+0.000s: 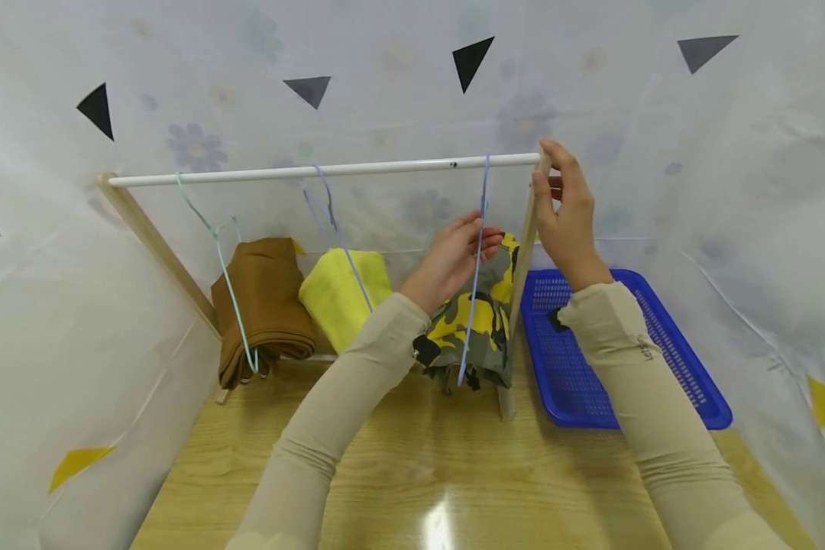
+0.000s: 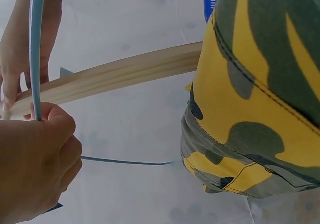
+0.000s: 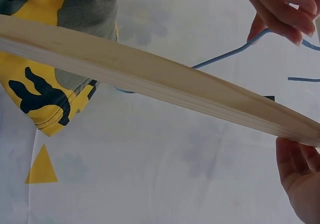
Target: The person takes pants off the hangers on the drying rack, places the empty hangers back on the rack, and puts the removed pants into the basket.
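A light-blue clothes hanger (image 1: 476, 283) hangs by its hook from the white rail (image 1: 399, 169) of a clothes rack, near the right end. My left hand (image 1: 450, 260) pinches this hanger below its hook; in the left wrist view, thumb and curled fingers meet at the blue wire (image 2: 36, 49). A folded yellow-and-grey camouflage garment (image 1: 477, 325) is at the hanger's lower part. My right hand (image 1: 571, 218) grips the top of the rack's right wooden post (image 1: 526, 244), thumb in front. That post (image 3: 150, 74) partly hides the hanger in the right wrist view.
Along the rack to the left, a brown garment (image 1: 264, 290) is by a mint hanger (image 1: 223, 260), and a yellow one (image 1: 351, 286) by another blue hanger (image 1: 340, 237). A blue basket (image 1: 546, 382) lies right of the post on the wooden table (image 1: 399, 458).
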Available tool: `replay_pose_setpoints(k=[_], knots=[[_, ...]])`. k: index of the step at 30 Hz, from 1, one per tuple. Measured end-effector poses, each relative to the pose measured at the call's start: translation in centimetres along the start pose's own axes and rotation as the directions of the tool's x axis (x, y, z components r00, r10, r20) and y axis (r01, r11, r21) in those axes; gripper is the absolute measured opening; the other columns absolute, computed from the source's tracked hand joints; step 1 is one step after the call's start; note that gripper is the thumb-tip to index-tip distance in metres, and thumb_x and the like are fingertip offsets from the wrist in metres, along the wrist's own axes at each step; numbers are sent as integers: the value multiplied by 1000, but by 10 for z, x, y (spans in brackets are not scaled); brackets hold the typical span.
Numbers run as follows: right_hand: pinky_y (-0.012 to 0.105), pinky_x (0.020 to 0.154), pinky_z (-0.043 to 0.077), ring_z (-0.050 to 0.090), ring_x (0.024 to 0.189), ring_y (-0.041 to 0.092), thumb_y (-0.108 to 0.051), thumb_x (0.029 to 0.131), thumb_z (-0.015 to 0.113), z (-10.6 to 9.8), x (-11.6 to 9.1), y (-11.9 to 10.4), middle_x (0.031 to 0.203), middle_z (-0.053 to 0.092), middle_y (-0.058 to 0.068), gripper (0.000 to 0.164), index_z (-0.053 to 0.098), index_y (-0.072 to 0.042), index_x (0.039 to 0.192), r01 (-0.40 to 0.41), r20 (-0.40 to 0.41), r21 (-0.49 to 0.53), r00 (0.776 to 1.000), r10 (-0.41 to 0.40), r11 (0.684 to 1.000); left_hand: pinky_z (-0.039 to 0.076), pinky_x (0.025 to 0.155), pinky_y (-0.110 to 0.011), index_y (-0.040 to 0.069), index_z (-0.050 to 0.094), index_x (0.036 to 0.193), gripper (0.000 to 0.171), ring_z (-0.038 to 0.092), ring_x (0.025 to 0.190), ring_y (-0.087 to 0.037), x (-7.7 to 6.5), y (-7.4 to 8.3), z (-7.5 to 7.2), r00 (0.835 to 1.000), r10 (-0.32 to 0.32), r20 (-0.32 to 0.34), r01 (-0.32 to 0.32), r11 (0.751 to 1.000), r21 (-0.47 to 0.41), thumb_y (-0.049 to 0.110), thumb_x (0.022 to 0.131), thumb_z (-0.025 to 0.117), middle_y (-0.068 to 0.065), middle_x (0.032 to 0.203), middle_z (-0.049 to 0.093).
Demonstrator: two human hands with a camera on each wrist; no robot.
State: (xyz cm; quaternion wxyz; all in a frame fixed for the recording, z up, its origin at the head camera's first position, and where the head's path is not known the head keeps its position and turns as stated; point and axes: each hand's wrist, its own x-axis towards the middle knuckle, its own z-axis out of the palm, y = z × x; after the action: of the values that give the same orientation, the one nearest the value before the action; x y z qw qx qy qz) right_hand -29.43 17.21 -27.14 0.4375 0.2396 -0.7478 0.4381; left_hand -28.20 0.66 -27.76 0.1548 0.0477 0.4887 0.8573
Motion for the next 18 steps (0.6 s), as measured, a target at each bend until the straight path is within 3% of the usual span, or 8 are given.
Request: replay_pose_setpoints(k=[9,13,18], knots=[[23,83,46,60,100,32,-9,102,46,0,-1,-1,125,52,16,41,42,-12,143,-5,15,20,1000,5,1000,42,61,-19,0,37,142,39,53,74,-12,0,2,0,1000,-19,-5,19,998,-60,9,104,40,-10,94,57],[19,79,44,59,96,31,-8,102,45,-1,0,0,122,53,17,41,42,-11,143,4,18,25,1000,-4,1000,34,58,-19,-1,46,122,21,45,71,-12,0,3,3,1000,-18,-8,16,993,-121,8,104,41,-9,90,54],[18,75,42,58,92,30,-6,102,45,-2,1,2,114,54,20,40,43,-10,141,12,5,15,1000,-12,1000,28,58,-20,4,45,104,6,38,69,-12,0,3,5,1000,-19,6,19,987,-157,8,104,40,-9,87,50]])
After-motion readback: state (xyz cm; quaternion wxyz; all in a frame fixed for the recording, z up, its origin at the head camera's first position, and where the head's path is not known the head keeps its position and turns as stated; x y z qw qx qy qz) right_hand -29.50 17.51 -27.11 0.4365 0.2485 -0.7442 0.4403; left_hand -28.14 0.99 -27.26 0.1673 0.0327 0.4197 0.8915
